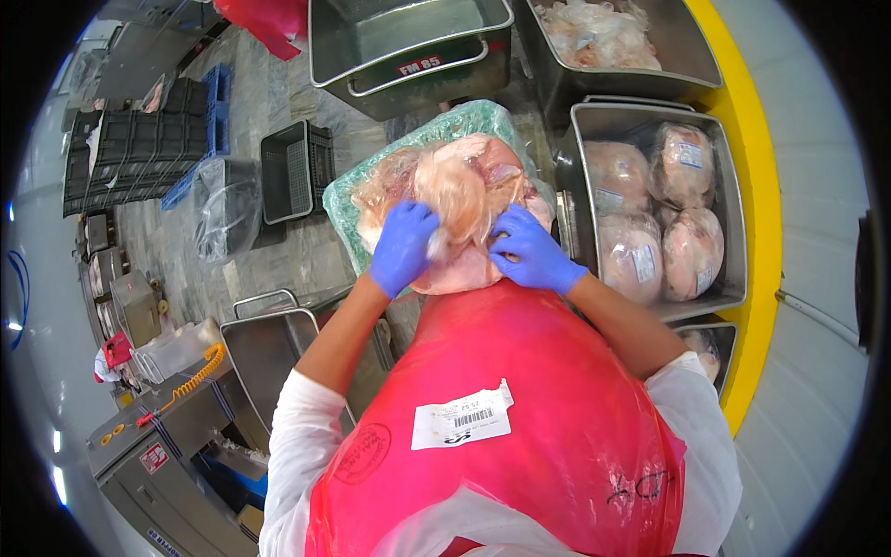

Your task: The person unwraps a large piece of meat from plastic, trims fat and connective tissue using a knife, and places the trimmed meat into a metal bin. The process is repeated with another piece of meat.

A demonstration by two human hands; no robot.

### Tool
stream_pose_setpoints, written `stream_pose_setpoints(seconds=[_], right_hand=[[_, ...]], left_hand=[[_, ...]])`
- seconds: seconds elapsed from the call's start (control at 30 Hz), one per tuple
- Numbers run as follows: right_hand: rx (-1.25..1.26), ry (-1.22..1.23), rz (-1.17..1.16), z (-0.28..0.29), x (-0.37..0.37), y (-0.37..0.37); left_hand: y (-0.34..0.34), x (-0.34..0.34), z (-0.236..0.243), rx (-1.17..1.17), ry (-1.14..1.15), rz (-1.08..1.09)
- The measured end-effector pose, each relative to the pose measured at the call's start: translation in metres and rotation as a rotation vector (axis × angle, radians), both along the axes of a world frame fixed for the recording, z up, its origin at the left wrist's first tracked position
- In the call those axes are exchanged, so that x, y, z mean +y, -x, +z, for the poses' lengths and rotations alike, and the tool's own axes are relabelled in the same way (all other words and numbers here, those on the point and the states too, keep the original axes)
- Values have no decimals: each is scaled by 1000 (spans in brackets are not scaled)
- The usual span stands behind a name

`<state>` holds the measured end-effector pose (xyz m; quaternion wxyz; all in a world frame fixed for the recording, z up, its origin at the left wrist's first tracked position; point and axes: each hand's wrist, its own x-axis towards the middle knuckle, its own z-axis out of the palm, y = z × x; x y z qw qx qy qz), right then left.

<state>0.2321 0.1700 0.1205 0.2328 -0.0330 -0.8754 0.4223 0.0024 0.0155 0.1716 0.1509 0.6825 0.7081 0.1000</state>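
Meat piece [471, 265] loosely covered in plastic film [382, 181], looks unfinished

Meat sits at centre frame on a green block under clear plastic [340, 212], right up against or just above the red apron [492, 362]. Film lies bunched over the top and left side; pale flesh shows below. Left hand [403, 247], blue glove: fingers curled in on the film, seem to have a fold of it; exact pinch blurred. Right hand [531, 251], same glove: fingers bent in at the right edge, thumb tucked close, also seems to grip film.

Progress, judged: film is on the piece but slack, not tight and smooth. Can't tell from one view whether it's going on or coming off. No label seen on this piece. Compare right of frame: metal tub [733, 204] of tightly wrapped pieces [691, 243] with white labels; those look done. Piece in hand left to deal with.

Around: second tub [691, 72], upper right, with crumpled plastic [599, 35]; another tub [399, 37], top centre; dark crate [273, 176] left of the block; stacked crates [139, 153] upper left; steel machine [135, 487] lower left.

In the way: film folds and glare hide much of the meat and the fingertips.
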Motion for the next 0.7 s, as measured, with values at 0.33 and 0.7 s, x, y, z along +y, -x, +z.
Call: stream_pose_setpoints(seconds=[0.33, 0.7], right_hand=[[-81, -99, -273, 6, 27, 74], [-108, -311, 135, -20, -36, 206]], left_hand=[[-15, -106, -8, -8, 13, 62], [-21, -113, -16, -27, -136, 296]])
